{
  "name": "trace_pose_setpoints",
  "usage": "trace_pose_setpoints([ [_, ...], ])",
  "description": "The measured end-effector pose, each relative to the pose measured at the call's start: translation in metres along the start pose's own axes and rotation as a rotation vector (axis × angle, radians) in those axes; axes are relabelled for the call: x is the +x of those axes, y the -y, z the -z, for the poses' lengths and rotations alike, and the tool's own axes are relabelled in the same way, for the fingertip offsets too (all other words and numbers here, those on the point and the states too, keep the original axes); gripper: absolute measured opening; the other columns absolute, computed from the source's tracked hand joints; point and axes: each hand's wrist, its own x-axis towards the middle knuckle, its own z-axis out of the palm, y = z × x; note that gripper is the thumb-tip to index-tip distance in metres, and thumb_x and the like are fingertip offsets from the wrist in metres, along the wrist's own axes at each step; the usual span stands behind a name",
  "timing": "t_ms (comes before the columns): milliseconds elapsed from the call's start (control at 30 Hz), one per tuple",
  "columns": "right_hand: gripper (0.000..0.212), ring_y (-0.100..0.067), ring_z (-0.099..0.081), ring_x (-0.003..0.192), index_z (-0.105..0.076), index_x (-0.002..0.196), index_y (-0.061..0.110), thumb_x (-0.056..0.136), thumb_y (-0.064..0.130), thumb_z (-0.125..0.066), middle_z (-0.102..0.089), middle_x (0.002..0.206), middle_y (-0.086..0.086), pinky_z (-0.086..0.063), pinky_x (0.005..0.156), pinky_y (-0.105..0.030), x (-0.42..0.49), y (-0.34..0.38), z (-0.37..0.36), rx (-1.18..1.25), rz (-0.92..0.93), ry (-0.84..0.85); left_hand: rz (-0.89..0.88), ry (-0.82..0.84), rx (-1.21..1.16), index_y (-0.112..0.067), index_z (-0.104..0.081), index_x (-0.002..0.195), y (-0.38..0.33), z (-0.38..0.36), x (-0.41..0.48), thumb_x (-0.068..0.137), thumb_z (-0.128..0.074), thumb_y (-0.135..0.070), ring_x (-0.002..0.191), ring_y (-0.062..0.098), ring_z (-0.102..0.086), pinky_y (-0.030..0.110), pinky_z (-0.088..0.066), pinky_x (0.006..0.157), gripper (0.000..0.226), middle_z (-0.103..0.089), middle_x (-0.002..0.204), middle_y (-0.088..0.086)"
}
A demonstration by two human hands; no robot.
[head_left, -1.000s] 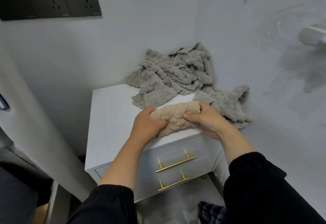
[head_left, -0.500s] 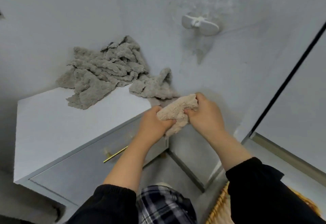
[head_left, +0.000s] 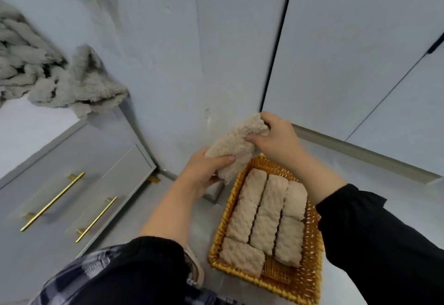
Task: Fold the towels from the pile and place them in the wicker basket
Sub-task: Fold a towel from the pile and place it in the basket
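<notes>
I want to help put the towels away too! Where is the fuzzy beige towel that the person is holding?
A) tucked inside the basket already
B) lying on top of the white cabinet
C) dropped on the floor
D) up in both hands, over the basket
D: the left hand and the right hand both grip the folded beige towel, holding it in the air above the far end of the wicker basket.

A folded beige towel (head_left: 236,147) is gripped at both ends by the left hand (head_left: 205,172) and right hand (head_left: 276,140), above the wicker basket (head_left: 310,278), where folded towels (head_left: 266,215) are laid in rows
</notes>
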Motion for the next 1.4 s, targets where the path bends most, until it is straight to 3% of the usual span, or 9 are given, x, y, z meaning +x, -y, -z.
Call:
trace_pose_setpoints([
  [233,0.014,-0.022,-0.068,0.093,-0.065,0.1,0.016,0.088,0.01,-0.065,-0.069,0.103,-0.007,-0.058,0.078,-0.038,0.003,-0.092,0.004,0.517,-0.482,0.066,0.138,0.0,-0.283,-0.005,-0.064,0.115,0.033,-0.045,0.054,0.081,-0.068,-0.001,0.099,0.023,-0.066,0.029,-0.055,0.073,0.035,-0.069,0.111,0.012],
  [333,0.015,-0.019,-0.068,0.089,-0.064,0.099,0.014,0.088,0.004,-0.063,-0.069,0.102,-0.007,-0.057,0.076,-0.032,0.001,-0.129,0.009,0.67,-0.662,0.206,0.123,-0.101,-0.158,-0.014,-0.068,0.1,0.055,-0.062,0.071,0.079,-0.072,-0.005,0.094,0.025,-0.068,0.038,-0.057,0.08,0.023,-0.071,0.103,0.01],
  [500,0.051,-0.003,-0.049,0.116,-0.054,0.123,0.03,0.077,0.031,-0.076,-0.054,0.125,0.014,-0.04,0.098,-0.025,0.0,-0.161,0.011,-0.037,-0.365,0.339,0.041,-0.063,0.264,-0.025,-0.062,0.088,0.084,-0.065,0.084,0.079,-0.074,-0.011,0.084,0.01,-0.061,0.026,-0.052,0.071,0.021,-0.065,0.09,-0.005],
  [667,0.027,0.002,-0.049,0.077,-0.059,0.095,0.028,0.076,0.033,-0.077,-0.055,0.088,0.02,-0.036,0.069,-0.018,0.014,-0.151,-0.017,-0.233,-0.245,0.768,-0.004,0.07,0.399,-0.02,-0.066,0.1,0.097,-0.063,0.097,0.077,-0.076,-0.012,0.087,0.009,-0.061,0.022,-0.049,0.068,0.026,-0.067,0.094,-0.004],
  [800,0.03,-0.006,-0.042,0.057,-0.05,0.065,0.023,0.077,0.026,-0.077,-0.046,0.064,0.009,-0.03,0.055,-0.021,0.011,-0.171,-0.041,-0.229,-0.328,0.752,-0.002,0.002,0.481,-0.015,-0.065,0.105,0.119,-0.054,0.106,0.079,-0.075,-0.025,0.089,0.011,-0.06,0.025,-0.049,0.074,0.029,-0.066,0.097,-0.003],
  [1000,0.02,-0.019,-0.055,0.082,-0.057,0.081,0.016,0.079,0.027,-0.074,-0.056,0.082,0.002,-0.042,0.065,-0.028,-0.048,-0.234,-0.076,-0.38,-0.573,0.839,-0.012,-0.2,0.954,-0.012,-0.046,0.136,0.168,-0.006,0.104,0.09,-0.062,-0.023,0.123,0.025,-0.046,0.035,-0.039,0.096,0.05,-0.047,0.136,0.01],
  [1100,0.026,-0.021,-0.057,0.092,-0.063,0.099,0.011,0.079,0.024,-0.073,-0.062,0.098,-0.002,-0.048,0.077,-0.033,-0.083,-0.254,-0.089,-0.409,-0.641,0.941,0.197,-0.088,0.973,-0.009,-0.037,0.142,0.178,-0.002,0.109,0.092,-0.058,-0.022,0.125,0.031,-0.046,0.037,-0.04,0.097,0.056,-0.047,0.139,0.014],
  [1300,0.027,-0.022,-0.058,0.095,-0.062,0.109,0.012,0.082,0.017,-0.066,-0.062,0.105,-0.004,-0.048,0.077,-0.031,-0.128,-0.279,-0.112,-0.454,-0.767,1.016,0.316,0.085,1.147,-0.012,-0.06,0.094,0.192,-0.006,0.117,0.086,-0.056,-0.012,0.083,0.028,-0.055,0.033,-0.044,0.068,0.009,-0.062,0.097,0.012],
  [1400,0.025,-0.023,-0.059,0.094,-0.063,0.107,0.011,0.082,0.015,-0.063,-0.063,0.106,-0.007,-0.048,0.074,-0.03,-0.136,-0.287,-0.125,-0.516,-0.785,1.038,0.37,0.098,1.242,-0.01,-0.058,0.078,0.198,-0.002,0.122,0.088,-0.054,-0.01,0.074,0.026,-0.052,0.032,-0.04,0.063,0.011,-0.059,0.085,0.011],
])
